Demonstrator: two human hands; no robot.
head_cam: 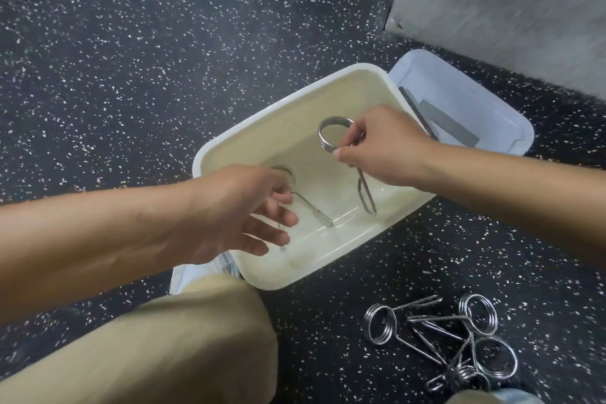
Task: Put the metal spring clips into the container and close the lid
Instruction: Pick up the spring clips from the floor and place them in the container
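- right hand (377, 144): fingers pinched on clip (333, 136), coil just left of fingertips, over container (295, 115);
- left hand (236, 207): fingers spread, second clip (314, 210) beneath, touching unclear

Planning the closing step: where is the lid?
In the head view, the lid lies open on the floor at the container's far right side.

Shiny metal spring clips (439, 338), a glossy cream plastic container (328, 102), and matt speckled flooring (164, 59).
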